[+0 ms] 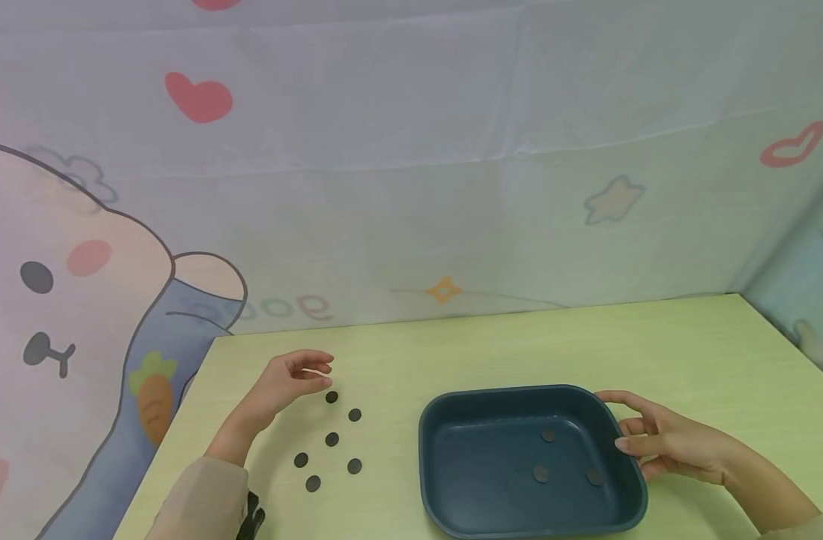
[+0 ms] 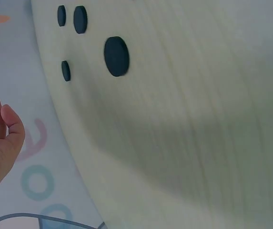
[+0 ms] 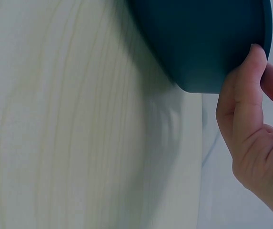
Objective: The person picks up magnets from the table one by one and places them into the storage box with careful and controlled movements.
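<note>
My left hand (image 1: 289, 384) hovers over the left part of the table, its fingers loosely bent and nothing visible between them. Just below its thumb lies a small black disc (image 1: 331, 397). Several more such discs, one of them a dark disc (image 1: 354, 466), are scattered nearer to me; the left wrist view shows a thick black disc (image 2: 116, 56) among them. With my right hand (image 1: 681, 444) I grip the right wall of a dark teal tray (image 1: 479, 480), thumb inside the rim and fingers outside. Three discs, including a grey-looking disc (image 1: 541, 474), lie flat on the tray's floor.
The pale yellow-green wood-grain table (image 1: 384, 360) ends at a printed cloth backdrop (image 1: 384, 187) behind it. A dark band (image 1: 250, 517) sits by my left sleeve. At the right, the cloth turns a corner along the table's side.
</note>
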Tool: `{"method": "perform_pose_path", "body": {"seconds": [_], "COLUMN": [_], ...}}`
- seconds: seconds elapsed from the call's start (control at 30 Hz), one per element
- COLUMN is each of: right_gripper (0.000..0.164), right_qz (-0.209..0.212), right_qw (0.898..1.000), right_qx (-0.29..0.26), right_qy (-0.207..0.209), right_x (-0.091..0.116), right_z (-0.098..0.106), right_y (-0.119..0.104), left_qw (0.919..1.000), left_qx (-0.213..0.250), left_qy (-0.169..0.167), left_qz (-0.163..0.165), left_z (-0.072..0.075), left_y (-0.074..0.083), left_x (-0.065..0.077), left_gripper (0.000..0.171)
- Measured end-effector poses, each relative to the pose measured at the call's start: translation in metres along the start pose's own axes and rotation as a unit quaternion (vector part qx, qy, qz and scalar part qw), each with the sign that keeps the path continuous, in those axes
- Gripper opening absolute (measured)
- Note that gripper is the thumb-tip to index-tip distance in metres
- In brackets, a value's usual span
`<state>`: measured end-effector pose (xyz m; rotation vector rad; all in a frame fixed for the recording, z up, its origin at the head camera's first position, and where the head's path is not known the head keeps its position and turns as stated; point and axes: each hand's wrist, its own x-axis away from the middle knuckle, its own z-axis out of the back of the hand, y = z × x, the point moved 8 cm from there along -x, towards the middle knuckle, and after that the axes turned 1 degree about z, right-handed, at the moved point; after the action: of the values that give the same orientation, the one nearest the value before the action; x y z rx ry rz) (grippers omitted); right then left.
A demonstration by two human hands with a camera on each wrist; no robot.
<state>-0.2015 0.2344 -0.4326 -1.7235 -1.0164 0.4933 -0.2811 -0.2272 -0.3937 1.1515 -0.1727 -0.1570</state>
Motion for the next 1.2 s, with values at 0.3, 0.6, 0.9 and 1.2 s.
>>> {"method": "perform_pose_path", "body": {"seconds": [0.3,0.6,0.9,1.2], "right_gripper": [0.057,0.058,0.058,0.059], "right_qz": [-0.001,0.002,0.006,0.007], "right_qw": [1.000,1.000,1.000,1.000], "right_qx": [-0.001,-0.007,-0.009,-0.011], "right_qy": [0.002,-0.003,-0.006,-0.011], "right_x": [0.000,0.000,0.002,0.001], "right_z": [0.000,0.000,-0.002,-0.002], "right_y": [-0.001,-0.001,-0.001,-0.001], "left_qw": [0.9999,0.9988,0.9979,0.9964], "left_qx": [-0.002,-0.020,-0.036,-0.056], "left_qy": [-0.006,-0.027,-0.043,-0.059], "left_qz": [0.011,0.036,0.033,0.023], "left_z": [0.000,0.000,-0.002,-0.007], "left_y": [-0.015,-0.033,-0.038,-0.039], "left_x": [-0.003,-0.008,-0.012,-0.015], "left_gripper": [0.045,0.046,0.044,0.040]}}
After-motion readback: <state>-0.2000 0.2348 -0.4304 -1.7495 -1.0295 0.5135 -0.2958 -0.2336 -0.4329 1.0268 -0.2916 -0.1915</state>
